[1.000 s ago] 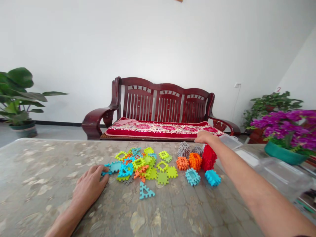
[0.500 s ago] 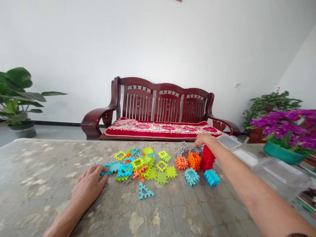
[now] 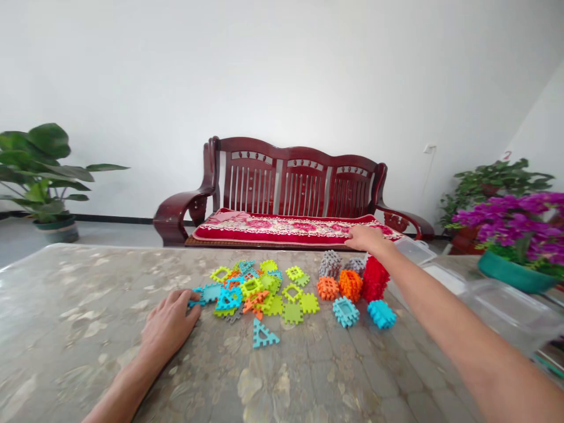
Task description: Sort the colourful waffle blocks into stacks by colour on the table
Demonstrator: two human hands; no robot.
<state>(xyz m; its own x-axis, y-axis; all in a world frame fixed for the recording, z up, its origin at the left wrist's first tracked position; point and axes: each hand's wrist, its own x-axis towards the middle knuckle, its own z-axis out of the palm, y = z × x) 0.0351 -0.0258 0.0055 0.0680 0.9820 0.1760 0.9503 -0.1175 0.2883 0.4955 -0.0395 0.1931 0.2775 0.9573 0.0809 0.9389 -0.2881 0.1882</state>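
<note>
My left hand (image 3: 171, 320) rests palm down on the table, fingers lowered and thumb apart from them. Its fingertips touch a blue toothed tile (image 3: 197, 297) at the left edge of a loose pile of interlocking plastic tiles. That pile mixes lime green tiles (image 3: 273, 305), orange tiles (image 3: 254, 301) and blue ones. A blue triangle tile (image 3: 263, 335) lies in front of it. My right hand (image 3: 365, 237) hovers just above and behind a grey tile stack (image 3: 355, 266); its fingertips are mostly hidden, so I cannot see whether it holds anything.
Beneath my right arm stand another grey stack (image 3: 329, 264), orange stacks (image 3: 351, 285), a tall red stack (image 3: 375, 279) and blue stacks (image 3: 346, 312). Clear plastic boxes (image 3: 511, 311) and a flower pot (image 3: 515, 273) are at right. A wooden bench (image 3: 304, 158) stands behind the table (image 3: 79, 329).
My right hand has risen slightly away from the grey stacks. My left hand stays by the same blue tile. The view has shifted a little.
</note>
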